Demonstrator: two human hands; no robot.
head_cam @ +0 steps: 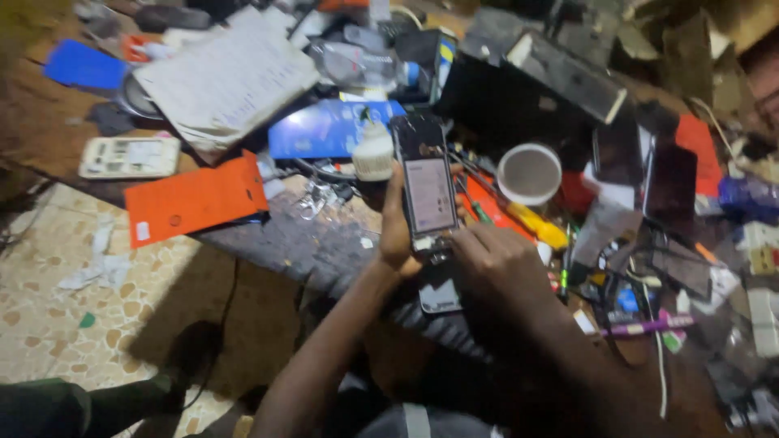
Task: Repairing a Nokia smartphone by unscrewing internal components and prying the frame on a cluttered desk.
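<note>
Fingers (396,212) of my left hand (396,235) clasp the phone (428,188) upright just left of the white cup (528,173). My right hand (499,261) pinches at its lower edge. Risk: a slipping grip drops the phone onto the cluttered bench (308,243); excess force probably tears loose parts.

- We note the phone (428,182) in our left hand (395,235): black frame, grey-white back.
- Left of the grip: plain orange card (193,200).
- Just above-left: blue box (324,128), white bottle (373,154).
- Right of the grip: white cup (529,173), yellow-handled screwdriver (535,223).
- Below-left: beige pebble-patterned floor (89,284).
</note>
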